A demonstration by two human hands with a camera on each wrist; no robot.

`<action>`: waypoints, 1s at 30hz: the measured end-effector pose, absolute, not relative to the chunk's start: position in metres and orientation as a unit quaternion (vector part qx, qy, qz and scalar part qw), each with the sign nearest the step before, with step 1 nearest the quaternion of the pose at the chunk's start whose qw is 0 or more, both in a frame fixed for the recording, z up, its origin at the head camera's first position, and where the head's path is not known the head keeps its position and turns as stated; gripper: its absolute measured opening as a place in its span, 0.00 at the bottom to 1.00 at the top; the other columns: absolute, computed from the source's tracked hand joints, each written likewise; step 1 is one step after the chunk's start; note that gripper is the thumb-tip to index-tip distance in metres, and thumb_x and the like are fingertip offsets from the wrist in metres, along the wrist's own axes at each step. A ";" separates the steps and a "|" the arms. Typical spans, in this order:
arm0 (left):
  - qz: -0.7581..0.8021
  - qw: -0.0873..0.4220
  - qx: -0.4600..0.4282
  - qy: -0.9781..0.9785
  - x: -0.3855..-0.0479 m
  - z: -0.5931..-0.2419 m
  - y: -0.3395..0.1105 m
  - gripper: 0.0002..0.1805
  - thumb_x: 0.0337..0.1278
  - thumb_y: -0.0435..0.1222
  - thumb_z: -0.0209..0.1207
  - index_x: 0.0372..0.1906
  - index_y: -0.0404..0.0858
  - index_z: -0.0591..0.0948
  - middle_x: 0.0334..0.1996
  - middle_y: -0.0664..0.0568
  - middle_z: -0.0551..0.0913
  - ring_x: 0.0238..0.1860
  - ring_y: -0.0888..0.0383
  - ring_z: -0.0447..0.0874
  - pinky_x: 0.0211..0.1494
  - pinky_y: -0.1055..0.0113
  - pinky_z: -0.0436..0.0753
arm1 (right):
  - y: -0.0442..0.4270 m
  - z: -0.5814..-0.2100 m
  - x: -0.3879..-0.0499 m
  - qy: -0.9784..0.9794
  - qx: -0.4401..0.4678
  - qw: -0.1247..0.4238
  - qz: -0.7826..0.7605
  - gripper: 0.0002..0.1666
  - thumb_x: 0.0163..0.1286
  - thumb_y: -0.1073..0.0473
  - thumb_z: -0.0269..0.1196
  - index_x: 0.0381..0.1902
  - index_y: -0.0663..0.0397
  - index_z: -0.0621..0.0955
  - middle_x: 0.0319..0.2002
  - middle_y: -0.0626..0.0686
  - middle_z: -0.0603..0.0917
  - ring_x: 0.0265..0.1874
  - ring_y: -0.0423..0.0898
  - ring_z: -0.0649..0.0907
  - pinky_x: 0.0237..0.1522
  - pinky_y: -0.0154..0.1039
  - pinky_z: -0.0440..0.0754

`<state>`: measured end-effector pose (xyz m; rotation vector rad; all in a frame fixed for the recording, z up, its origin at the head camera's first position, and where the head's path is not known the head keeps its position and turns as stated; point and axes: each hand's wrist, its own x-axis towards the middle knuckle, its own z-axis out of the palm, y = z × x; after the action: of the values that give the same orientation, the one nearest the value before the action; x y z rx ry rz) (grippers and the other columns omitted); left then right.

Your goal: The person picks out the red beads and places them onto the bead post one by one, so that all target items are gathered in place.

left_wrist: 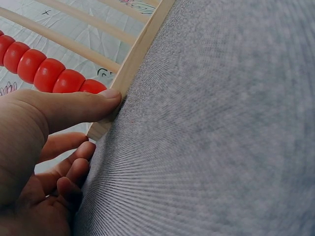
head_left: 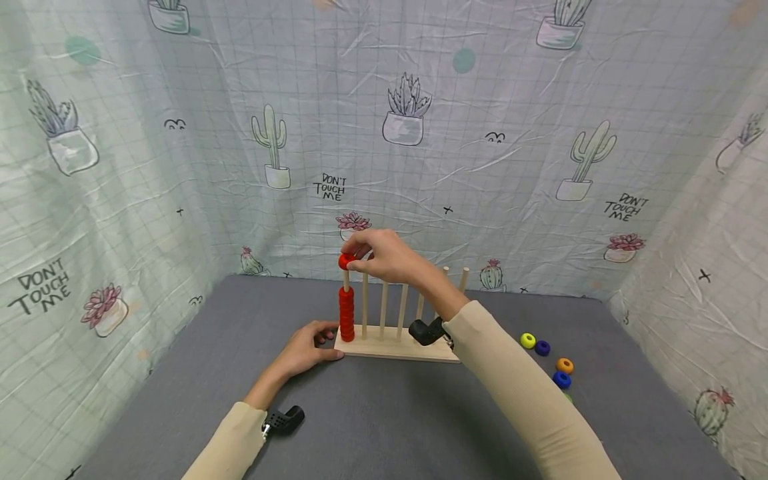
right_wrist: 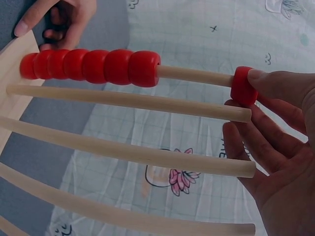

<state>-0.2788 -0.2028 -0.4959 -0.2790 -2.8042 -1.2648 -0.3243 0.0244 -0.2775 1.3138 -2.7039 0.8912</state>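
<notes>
A wooden peg stand [head_left: 390, 347] with a row of upright pegs stands on the grey tabletop. Several red beads [head_left: 347, 313] are stacked on its leftmost peg. My right hand [head_left: 384, 257] pinches another red bead [right_wrist: 242, 86] between thumb and fingers at the top of that peg. In the right wrist view, a stretch of bare peg shows between this bead and the stack. My left hand [head_left: 306, 350] grips the left end of the base, its thumb [left_wrist: 106, 98] on the front edge and its fingers round the end. The right forearm hides part of the pegs at the right.
Loose beads lie to the right of the stand: yellow [head_left: 527, 341], purple [head_left: 543, 348], orange [head_left: 565, 365] and blue [head_left: 562, 380]. A green bead [head_left: 568, 397] is partly hidden by the right sleeve. A cactus-print cloth [head_left: 420, 167] hangs behind and at both sides.
</notes>
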 end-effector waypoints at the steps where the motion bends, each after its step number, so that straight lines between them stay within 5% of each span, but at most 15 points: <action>1: -0.409 0.026 -0.091 -0.908 -0.279 -0.496 -0.203 0.36 0.48 0.44 0.78 0.65 0.40 0.82 0.47 0.50 0.84 0.46 0.56 0.79 0.51 0.58 0.77 | 0.024 -0.278 -0.324 -0.862 0.419 0.003 0.284 0.15 0.72 0.61 0.68 0.56 0.54 0.85 0.47 0.52 0.88 0.49 0.46 0.87 0.50 0.36 0.85; 30: -0.408 0.026 -0.088 -0.908 -0.280 -0.496 -0.203 0.36 0.47 0.45 0.78 0.65 0.41 0.82 0.46 0.50 0.83 0.45 0.57 0.78 0.51 0.59 0.76 | 0.027 -0.274 -0.325 -0.858 0.433 0.010 0.274 0.16 0.73 0.62 0.66 0.57 0.55 0.84 0.52 0.54 0.88 0.49 0.46 0.87 0.52 0.37 0.85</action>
<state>-0.2798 -0.2027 -0.4959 -0.2734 -2.8080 -1.2604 -0.3245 0.0269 -0.2743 1.3528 -2.6800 0.8556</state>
